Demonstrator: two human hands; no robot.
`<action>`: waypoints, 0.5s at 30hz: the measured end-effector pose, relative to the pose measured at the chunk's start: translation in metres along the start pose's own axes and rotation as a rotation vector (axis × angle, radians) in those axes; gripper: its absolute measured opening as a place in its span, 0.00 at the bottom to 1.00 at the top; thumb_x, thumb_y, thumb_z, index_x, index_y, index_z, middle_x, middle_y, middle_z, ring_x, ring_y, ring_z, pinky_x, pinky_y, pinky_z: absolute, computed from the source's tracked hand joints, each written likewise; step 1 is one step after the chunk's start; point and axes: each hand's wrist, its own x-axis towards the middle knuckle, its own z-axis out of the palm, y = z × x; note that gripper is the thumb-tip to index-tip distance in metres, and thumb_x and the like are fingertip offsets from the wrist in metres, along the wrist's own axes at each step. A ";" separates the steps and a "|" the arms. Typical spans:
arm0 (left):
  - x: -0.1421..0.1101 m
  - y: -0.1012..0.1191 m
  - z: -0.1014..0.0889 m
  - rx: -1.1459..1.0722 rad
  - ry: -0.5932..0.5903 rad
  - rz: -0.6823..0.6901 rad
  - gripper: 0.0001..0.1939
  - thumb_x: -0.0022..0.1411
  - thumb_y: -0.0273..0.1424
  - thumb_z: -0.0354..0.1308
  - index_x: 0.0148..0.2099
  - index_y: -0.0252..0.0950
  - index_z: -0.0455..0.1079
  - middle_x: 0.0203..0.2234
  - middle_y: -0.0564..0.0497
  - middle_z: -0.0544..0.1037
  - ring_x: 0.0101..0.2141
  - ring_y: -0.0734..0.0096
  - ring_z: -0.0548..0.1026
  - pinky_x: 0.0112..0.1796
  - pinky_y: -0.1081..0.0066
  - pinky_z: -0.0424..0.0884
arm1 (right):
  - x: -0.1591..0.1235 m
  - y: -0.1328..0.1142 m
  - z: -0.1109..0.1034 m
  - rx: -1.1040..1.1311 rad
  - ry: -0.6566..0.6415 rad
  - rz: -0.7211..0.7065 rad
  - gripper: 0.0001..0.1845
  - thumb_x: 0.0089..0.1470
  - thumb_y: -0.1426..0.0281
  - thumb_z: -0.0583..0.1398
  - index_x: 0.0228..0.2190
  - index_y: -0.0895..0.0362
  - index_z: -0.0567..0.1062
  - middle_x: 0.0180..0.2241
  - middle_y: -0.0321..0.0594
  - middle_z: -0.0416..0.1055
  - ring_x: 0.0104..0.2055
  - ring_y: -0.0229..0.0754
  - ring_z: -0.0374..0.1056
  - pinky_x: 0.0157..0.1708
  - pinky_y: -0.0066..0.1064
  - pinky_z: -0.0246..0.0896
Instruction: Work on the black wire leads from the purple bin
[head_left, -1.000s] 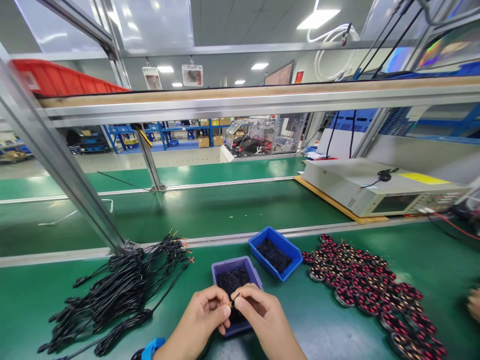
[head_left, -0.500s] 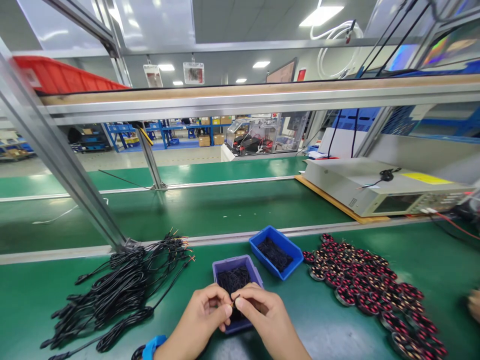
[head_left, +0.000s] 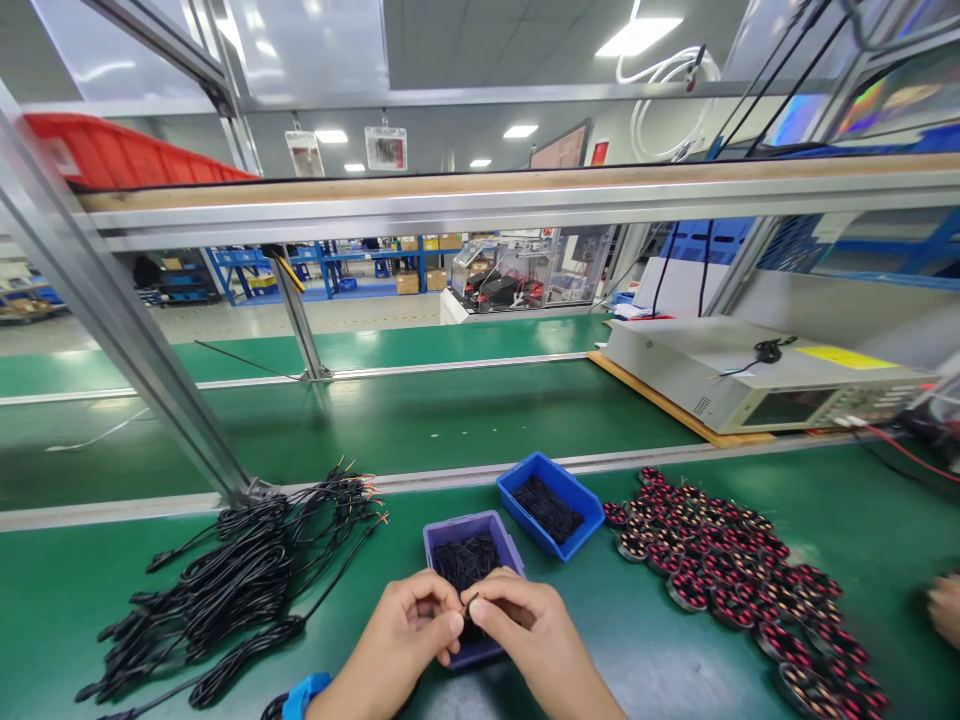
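My left hand (head_left: 414,622) and my right hand (head_left: 523,622) meet at their fingertips over the purple bin (head_left: 515,550). Pinched between them is a thin wire (head_left: 467,608), yellowish with a small dark piece at the right fingertips. Its details are too small to make out, and the fingers cover most of it. Thin, short black tube-like pieces (head_left: 469,560) fill the purple bin, partly hidden by my hands. A blue wristband (head_left: 304,694) circles my left wrist.
Left lies a pile of black cables (head_left: 240,575) with stripped ends. A blue bin (head_left: 592,515) of similar black pieces stands behind right. Many red-and-copper coils (head_left: 742,570) spread at right, before a grey instrument (head_left: 750,375). Another person's hand (head_left: 943,608) shows at the right edge.
The view has shifted slightly. My hands keep the same pinch over the purple bin, with hardly any motion at the fingertips. The other person's hand shows a little more at the right edge.
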 end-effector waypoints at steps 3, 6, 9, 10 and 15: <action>0.001 0.000 -0.001 0.005 -0.019 -0.004 0.21 0.53 0.48 0.69 0.30 0.33 0.71 0.21 0.53 0.71 0.24 0.72 0.71 0.26 0.75 0.68 | -0.001 -0.001 -0.001 -0.020 -0.017 0.004 0.16 0.57 0.55 0.63 0.30 0.53 0.85 0.26 0.40 0.74 0.31 0.44 0.67 0.32 0.32 0.63; 0.001 -0.001 -0.002 -0.002 -0.013 -0.020 0.22 0.53 0.48 0.69 0.30 0.33 0.71 0.19 0.52 0.72 0.23 0.73 0.70 0.25 0.75 0.67 | -0.001 -0.002 -0.003 -0.048 -0.017 0.021 0.16 0.56 0.55 0.63 0.30 0.53 0.85 0.26 0.40 0.73 0.31 0.45 0.68 0.33 0.32 0.63; 0.001 -0.001 -0.001 -0.026 -0.004 -0.023 0.23 0.52 0.49 0.69 0.30 0.33 0.71 0.18 0.52 0.73 0.21 0.73 0.70 0.25 0.75 0.67 | -0.002 -0.003 -0.004 -0.032 -0.008 0.042 0.15 0.55 0.57 0.64 0.30 0.54 0.85 0.27 0.40 0.74 0.32 0.45 0.68 0.33 0.32 0.63; 0.001 0.000 -0.001 -0.035 -0.003 -0.022 0.23 0.52 0.49 0.70 0.30 0.33 0.72 0.18 0.51 0.74 0.21 0.73 0.70 0.25 0.75 0.67 | -0.002 -0.004 -0.004 0.000 -0.016 0.055 0.14 0.54 0.58 0.64 0.30 0.53 0.85 0.28 0.40 0.74 0.32 0.45 0.68 0.34 0.32 0.63; 0.000 0.000 -0.001 -0.068 -0.014 -0.032 0.23 0.52 0.49 0.70 0.31 0.33 0.71 0.20 0.51 0.75 0.22 0.73 0.72 0.27 0.75 0.67 | -0.003 -0.005 -0.001 0.137 -0.089 0.107 0.12 0.57 0.59 0.63 0.33 0.52 0.85 0.26 0.36 0.75 0.28 0.41 0.67 0.31 0.29 0.63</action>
